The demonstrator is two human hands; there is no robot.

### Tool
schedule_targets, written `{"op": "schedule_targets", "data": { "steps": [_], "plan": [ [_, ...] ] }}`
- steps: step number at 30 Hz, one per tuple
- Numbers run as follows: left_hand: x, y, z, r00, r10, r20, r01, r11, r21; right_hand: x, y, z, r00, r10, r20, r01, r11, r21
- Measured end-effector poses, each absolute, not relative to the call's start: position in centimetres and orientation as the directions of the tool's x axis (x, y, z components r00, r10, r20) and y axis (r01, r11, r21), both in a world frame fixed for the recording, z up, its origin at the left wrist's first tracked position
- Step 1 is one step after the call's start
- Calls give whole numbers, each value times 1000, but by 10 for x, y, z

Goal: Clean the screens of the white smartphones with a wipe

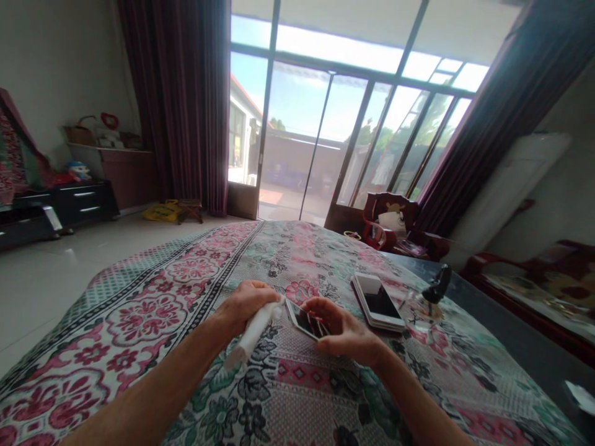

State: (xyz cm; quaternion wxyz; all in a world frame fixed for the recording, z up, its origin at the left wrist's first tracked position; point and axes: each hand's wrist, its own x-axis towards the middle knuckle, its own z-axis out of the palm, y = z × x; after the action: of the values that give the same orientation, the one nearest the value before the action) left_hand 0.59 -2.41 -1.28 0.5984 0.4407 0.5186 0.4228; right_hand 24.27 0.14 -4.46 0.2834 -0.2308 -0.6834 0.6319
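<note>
In my right hand [341, 331] is a white-framed smartphone [301, 319], gripped by its edges with the dark screen facing up. My left hand [251, 300] is closed on a white roll of paper or thin plastic [251, 337]; which of the two I cannot tell. The roll's upper end comes close to the phone's left corner, and its lower end hangs toward me. To the right of my right hand lies a stack of white tablets [377, 301], the top one with its dark screen up.
A patterned cloth [186, 272] covers the table. Past the tablets stands a black object on a clear base [436, 285]. Dark wooden chairs [395, 223] are at the right, a black cabinet [83, 201] at the left, and glass doors [307, 136] ahead.
</note>
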Motion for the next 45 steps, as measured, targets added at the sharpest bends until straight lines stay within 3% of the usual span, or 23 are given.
{"op": "schedule_targets", "data": {
  "steps": [6, 13, 25, 31, 37, 45],
  "plan": [
    [-6, -27, 0, 288, 922, -258, 70, 248, 966, 245, 2, -45, -693, 714, 102, -18, 124, -992],
    [-5, -36, 7, 434, 860, -268, 5, 295, 955, 244, 1, -44, -688, 719, 99, -16, 121, -992],
    [7, -37, 2, 361, 892, -272, 19, 284, 958, 243, 2, -46, -715, 693, 90, -53, 75, -996],
    [9, -38, 8, 212, 936, -281, 51, 277, 960, 242, 1, -46, -703, 704, 100, -41, 101, -994],
    [6, -38, 6, 308, 915, -261, 63, 254, 965, 243, 2, -47, -711, 696, 104, -46, 101, -994],
    [12, -34, 0, 153, 955, -255, -22, 261, 965, 243, 3, -48, -706, 703, 89, -31, 94, -995]
  ]
}}
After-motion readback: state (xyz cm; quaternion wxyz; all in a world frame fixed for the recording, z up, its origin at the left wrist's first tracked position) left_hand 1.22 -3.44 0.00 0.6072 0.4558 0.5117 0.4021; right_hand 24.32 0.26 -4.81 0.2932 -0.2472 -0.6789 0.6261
